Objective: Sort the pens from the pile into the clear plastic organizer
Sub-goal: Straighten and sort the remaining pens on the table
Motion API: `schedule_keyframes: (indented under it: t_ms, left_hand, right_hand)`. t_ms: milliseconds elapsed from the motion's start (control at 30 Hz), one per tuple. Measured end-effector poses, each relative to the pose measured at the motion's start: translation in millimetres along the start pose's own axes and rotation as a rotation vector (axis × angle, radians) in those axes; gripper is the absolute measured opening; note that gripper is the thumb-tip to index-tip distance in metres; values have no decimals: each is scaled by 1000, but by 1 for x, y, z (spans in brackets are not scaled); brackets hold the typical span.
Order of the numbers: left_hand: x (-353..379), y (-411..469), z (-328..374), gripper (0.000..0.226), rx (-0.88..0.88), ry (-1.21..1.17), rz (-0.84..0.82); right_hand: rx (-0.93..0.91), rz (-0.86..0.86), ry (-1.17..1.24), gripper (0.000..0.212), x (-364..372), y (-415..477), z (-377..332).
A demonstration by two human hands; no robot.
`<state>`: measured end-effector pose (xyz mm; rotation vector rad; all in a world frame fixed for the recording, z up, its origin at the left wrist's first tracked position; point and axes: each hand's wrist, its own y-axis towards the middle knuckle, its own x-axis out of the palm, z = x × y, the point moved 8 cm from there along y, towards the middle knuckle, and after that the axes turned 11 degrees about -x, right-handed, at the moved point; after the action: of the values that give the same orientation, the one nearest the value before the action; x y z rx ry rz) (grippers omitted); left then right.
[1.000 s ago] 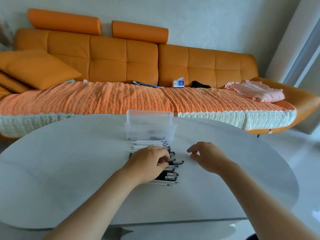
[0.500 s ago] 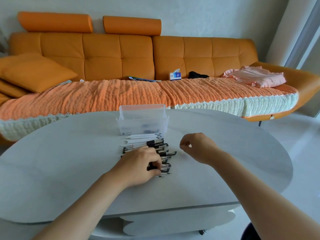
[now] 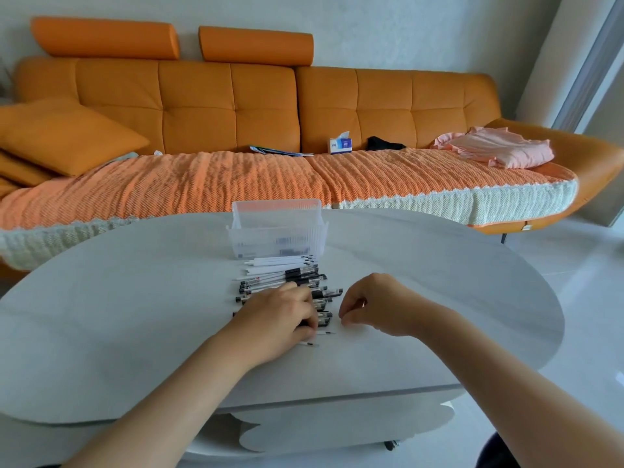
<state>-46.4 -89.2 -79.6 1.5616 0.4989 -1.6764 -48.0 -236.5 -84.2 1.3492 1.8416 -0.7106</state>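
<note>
Head view, looking down across a pale oval tabletop (image 3: 118, 315) toward a long orange sofa (image 3: 229, 106) behind it. Near the far edge of the tabletop, a clear plastic organizer (image 3: 277, 231), upright, with a few dark shapes showing through its ribbed wall, too blurred to name. Just in front of it, the pile of pens (image 3: 287, 278): white ones nearest the organizer, black-capped ones closer to the body, all lying roughly side by side with long axes running left to right, across the line of reach. On the near end of the pile, the left hand (image 3: 273, 322), palm down, fingers (image 3: 305, 327) curled over the closest black pens; impossible to tell whether pinching one or merely pressing on it. Just beside the right ends of the pens and apart from them, the right hand (image 3: 381, 305), fingers (image 3: 347, 309) loosely curled and narrow, holding nothing visible. Poking out from under the left hand, two thin white pens (image 3: 309, 344). Judged from this: picking up in hand, most of the sorting left to do. Nearer of the two, and already on the pile, the left hand; organizer straight ahead beyond the pile, so any lifted pen likely to be carried forward over the rest.
</note>
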Motion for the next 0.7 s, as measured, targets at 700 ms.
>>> schedule_keyframes:
  t_ms: [700]
  left_hand:
    - [3, -1, -2, 14, -79, -84, 1]
  right_hand:
    - [33, -32, -98, 3, 7, 1, -6]
